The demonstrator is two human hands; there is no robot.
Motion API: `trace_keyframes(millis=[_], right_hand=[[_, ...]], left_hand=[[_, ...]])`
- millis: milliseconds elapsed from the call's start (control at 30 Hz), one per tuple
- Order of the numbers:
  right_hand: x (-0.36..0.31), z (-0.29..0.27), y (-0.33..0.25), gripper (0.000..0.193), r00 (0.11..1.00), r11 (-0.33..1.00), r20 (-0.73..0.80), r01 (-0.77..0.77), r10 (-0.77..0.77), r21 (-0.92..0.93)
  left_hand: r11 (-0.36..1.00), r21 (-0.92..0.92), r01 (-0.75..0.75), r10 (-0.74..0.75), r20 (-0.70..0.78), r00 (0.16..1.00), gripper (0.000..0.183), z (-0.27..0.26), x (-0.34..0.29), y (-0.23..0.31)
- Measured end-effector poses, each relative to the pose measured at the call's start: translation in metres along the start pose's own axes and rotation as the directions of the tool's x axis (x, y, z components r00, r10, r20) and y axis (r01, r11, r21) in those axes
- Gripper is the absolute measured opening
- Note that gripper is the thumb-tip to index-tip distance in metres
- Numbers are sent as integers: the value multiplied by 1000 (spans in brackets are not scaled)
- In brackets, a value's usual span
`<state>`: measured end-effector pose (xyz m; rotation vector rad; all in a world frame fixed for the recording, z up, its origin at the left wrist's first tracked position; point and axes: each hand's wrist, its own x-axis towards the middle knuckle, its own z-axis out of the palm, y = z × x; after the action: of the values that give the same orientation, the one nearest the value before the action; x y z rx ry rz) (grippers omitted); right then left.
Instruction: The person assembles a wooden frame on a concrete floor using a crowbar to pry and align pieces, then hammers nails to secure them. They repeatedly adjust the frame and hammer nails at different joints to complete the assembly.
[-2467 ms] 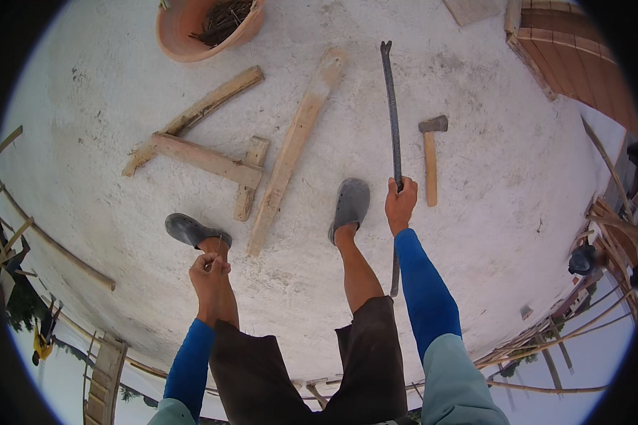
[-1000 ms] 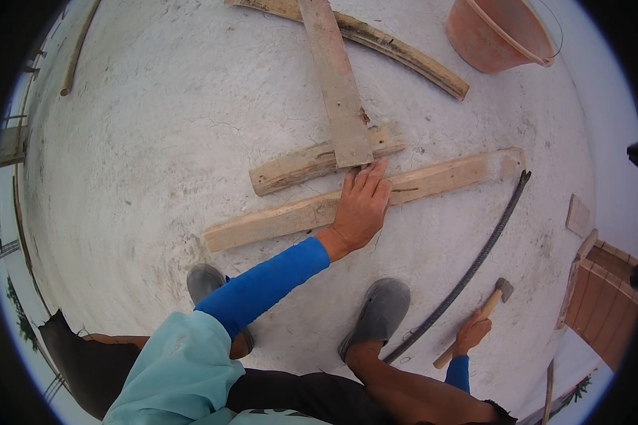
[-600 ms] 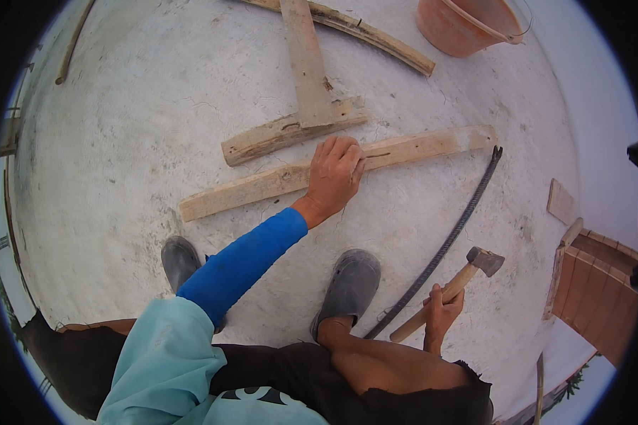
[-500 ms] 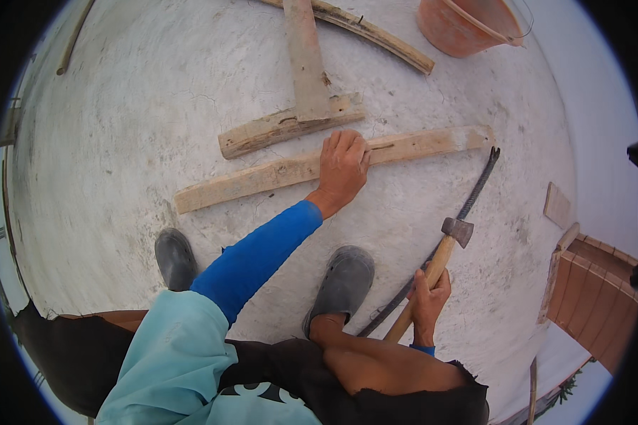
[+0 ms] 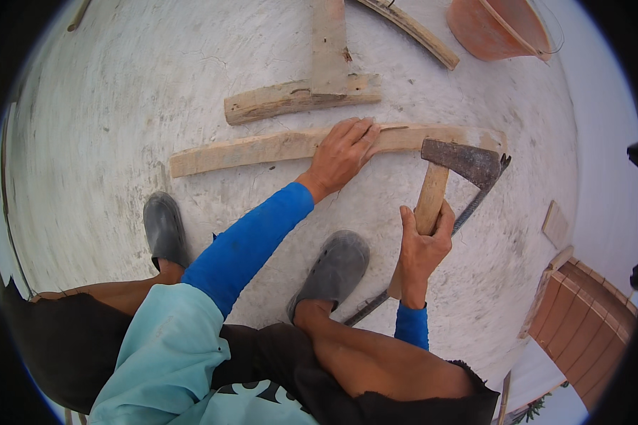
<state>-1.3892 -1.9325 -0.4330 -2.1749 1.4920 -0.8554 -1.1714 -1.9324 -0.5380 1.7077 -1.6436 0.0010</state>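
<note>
You look to be at the steadying step: your left hand (image 5: 342, 157) lies over the middle of the long plank (image 5: 255, 151), which is flat on the floor, fingers close together, though whether they pinch anything I can't tell. Your right hand (image 5: 427, 244), on the plank's near side, is wrapped round the hatchet (image 5: 434, 185); any swing would call for left fingers clear of its head.

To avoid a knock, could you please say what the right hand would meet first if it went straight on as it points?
Beyond the hatchet the right hand grips, likely the long wooden plank, though height is unclear: it might pass above.
</note>
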Motion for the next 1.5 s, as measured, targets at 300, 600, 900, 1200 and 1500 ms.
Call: trace_keyframes(millis=[300,600,900,1200,1500], right_hand=[[24,0,-22,66,845,890,428,-423,320,171],[36,21,-18,65,963,993,254,104,-89,-49],[38,22,-21,67,975,977,73,211,-209,-22],[43,14,-22,68,966,994,254,74,-50,-86],[17,-5,-30,66,920,935,209,-350,330,61]], left_hand=[[997,40,-72,71,23,997,45,2,-2,-7],[998,-1,-64,64,23,998,39,6,-3,-9],[998,9,-63,63,33,997,42,3,0,-9],[997,-74,0,-2,-21,1000,29,-1,11,-4],[988,-134,79,-86,-48,995,14,5,17,3]])
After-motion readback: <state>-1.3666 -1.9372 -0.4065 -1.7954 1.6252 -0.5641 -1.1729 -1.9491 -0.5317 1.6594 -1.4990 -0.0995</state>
